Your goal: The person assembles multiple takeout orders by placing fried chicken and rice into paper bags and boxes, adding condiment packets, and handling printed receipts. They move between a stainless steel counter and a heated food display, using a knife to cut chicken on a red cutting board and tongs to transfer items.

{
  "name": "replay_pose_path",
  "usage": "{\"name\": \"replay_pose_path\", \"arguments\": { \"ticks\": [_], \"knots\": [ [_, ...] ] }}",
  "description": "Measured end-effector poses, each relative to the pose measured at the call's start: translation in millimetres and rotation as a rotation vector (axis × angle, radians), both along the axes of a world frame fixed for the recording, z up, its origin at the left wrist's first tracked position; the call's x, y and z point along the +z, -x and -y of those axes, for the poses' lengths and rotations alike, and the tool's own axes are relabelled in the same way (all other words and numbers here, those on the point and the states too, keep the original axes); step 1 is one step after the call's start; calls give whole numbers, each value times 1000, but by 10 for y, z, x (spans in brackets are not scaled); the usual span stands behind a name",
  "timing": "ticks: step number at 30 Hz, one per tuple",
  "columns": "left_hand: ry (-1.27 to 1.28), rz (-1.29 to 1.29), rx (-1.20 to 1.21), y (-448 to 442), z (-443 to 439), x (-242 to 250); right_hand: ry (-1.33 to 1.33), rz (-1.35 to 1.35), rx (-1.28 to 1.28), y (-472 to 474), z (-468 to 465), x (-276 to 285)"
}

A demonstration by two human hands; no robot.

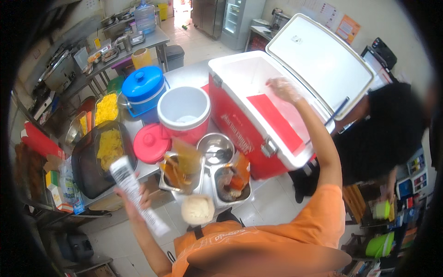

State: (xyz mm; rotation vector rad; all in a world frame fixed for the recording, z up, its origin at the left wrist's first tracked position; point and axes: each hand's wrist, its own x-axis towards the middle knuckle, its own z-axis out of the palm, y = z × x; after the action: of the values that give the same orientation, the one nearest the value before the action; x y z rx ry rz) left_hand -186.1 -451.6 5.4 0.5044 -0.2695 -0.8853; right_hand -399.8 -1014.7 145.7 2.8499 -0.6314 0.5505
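My left hand (136, 198) is closed around a long white package with dark print (135, 194), held above the table's near left edge. My right hand (284, 88), in a clear plastic glove, reaches into the open red and white cooler box (235, 138); whether it grips anything there cannot be told. A flat red piece (275, 123) lies across the cooler's opening near that hand. Left of the cooler stands an open red drink cooler jug (183, 109), its red lid (151, 142) beside it. Two steel pans (231, 185) with pouches inside and a steel bowl (215, 149) stand close by.
A blue lidded jug (143, 86), a tray of yellow food (106, 109) and a dark container (123, 155) with more yellow food stand at left. The cooler's raised lid (318, 65) leans back at right, beside a person in black (377, 131). A round container of pale food (198, 209) is nearest me.
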Motion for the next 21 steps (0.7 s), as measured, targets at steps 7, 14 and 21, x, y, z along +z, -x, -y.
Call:
{"name": "replay_pose_path", "arguments": {
  "ticks": [7, 14, 21],
  "knots": [
    [-323, 116, 591, 609, -65, 248, -719, -535, -156, -1079, 1069, -589],
    [-289, 71, 652, 829, 91, 361, -744, -680, -93, -1086, 915, -529],
    [-307, 85, 653, 884, 241, 371, -1757, 120, 47, -883, 868, -418]
  ]
}}
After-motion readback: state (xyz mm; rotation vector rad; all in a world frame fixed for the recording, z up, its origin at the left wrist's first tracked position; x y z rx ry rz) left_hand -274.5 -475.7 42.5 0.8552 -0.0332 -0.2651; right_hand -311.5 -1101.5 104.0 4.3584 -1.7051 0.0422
